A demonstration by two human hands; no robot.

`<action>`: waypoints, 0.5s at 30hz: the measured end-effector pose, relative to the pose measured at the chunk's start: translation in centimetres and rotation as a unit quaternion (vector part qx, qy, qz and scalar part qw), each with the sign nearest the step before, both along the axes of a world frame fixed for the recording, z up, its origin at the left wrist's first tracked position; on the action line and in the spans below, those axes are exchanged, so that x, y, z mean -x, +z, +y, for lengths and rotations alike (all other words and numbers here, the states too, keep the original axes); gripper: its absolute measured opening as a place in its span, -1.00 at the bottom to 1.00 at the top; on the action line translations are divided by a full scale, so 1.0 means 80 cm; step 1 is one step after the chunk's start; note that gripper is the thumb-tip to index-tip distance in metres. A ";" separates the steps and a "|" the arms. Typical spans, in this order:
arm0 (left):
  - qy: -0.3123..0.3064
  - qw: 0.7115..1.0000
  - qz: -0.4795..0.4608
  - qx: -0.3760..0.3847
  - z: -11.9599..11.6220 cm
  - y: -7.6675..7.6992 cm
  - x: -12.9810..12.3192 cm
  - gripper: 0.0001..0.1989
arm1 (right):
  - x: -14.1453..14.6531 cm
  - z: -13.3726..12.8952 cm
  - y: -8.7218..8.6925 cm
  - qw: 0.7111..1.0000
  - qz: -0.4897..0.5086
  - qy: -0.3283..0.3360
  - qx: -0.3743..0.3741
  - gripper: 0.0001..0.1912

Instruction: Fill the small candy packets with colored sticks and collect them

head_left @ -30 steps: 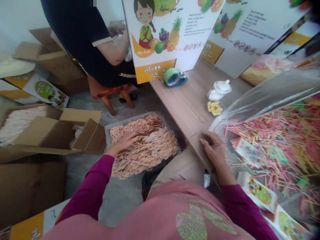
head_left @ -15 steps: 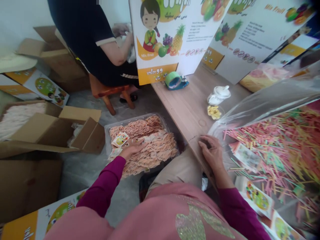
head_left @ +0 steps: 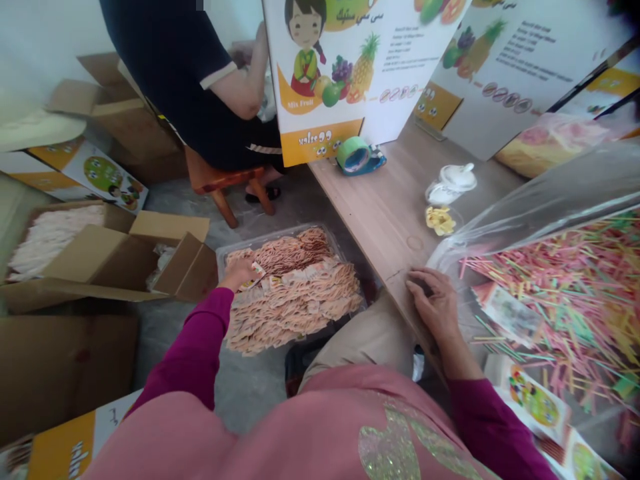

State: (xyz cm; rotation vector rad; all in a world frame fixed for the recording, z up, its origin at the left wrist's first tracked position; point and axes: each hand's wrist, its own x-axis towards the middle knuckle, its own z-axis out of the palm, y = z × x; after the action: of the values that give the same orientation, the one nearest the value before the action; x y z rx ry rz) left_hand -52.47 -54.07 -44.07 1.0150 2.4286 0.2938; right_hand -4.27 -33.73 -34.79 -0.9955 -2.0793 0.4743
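Along the left edge, cardboard cartons (head_left: pixel 100 127) stand by the wall, and an open carton (head_left: pixel 115 260) holds pale strands (head_left: pixel 50 240). A strip of concrete floor (head_left: pixel 175 353) separates that carton from the tray.

Next comes a clear tray (head_left: pixel 293 290) on the floor, heaped with orange sachets (head_left: pixel 295 307). The left hand (head_left: pixel 239 273) is at the tray's near-left corner, its fingers (head_left: pixel 247 268) bunched together on a small printed packet (head_left: pixel 257 271), which is mostly hidden. Half a second ago, that hand lay further right, over the sachets, with colourful cards showing beside it; those cards are now out of sight.

Beyond the tray, a co-worker (head_left: pixel 190 80) sits on a wooden stool (head_left: pixel 225 180), facing away. Upright printed cards (head_left: pixel 320 80) stand along the far edge of the desk (head_left: pixel 385 207), with a tape roll (head_left: pixel 355 155) at their foot. Further right are a white lidded pot (head_left: pixel 450 185) and a small yellow item (head_left: pixel 440 220).

The right hand (head_left: pixel 435 303) stays at the desk's near edge, its fingers (head_left: pixel 420 285) curled and touching the wood; whether they grip anything, I cannot tell. Just beside it, a clear plastic bag (head_left: pixel 540 213) spreads over a mass of coloured straws (head_left: pixel 565 300) at the right edge.
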 end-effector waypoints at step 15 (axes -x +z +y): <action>0.063 0.968 -0.189 -0.151 -0.164 0.003 -0.029 -0.67 | 0.001 -0.003 0.006 1.000 -0.013 -0.002 -0.006 -0.77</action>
State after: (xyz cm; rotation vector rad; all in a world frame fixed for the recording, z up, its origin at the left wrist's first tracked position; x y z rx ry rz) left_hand -50.15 -67.21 -43.86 0.8325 2.1382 0.8438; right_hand -4.32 -33.94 -34.35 -1.0041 -2.1012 0.4475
